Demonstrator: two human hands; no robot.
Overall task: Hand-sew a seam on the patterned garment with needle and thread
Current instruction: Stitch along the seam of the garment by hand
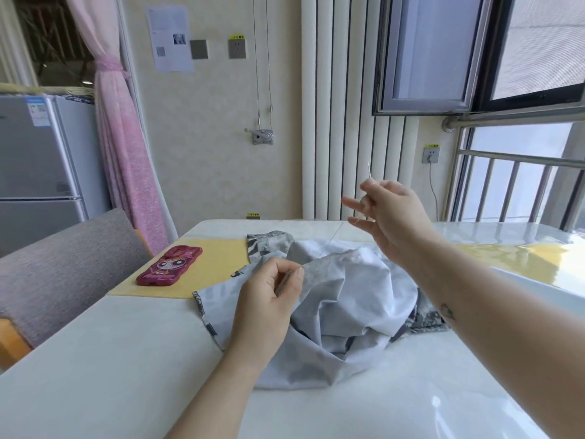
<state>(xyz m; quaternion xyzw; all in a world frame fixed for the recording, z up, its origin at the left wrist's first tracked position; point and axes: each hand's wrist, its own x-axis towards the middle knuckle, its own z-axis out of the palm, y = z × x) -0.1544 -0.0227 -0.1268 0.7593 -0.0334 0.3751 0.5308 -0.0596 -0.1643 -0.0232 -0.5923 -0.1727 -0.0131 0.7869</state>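
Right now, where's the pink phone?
Head view, left side: the phone lies on the yellow mat on the table, left of the garment and the left hand.

Views: one only, the head camera.
Position: worn on the person's head, above the near edge of the white table [126,359].
Direction: forward and down, across the table toward the wall [205,153], with the window [522,58] at the upper right.
Nearness: close. Both forearms enter from the bottom edge. The left hand [269,299] is near the centre at the garment [348,296], and the right hand [389,210] is higher and to the right.
Lens: wide-angle. The fridge [38,160] shows at the left edge.
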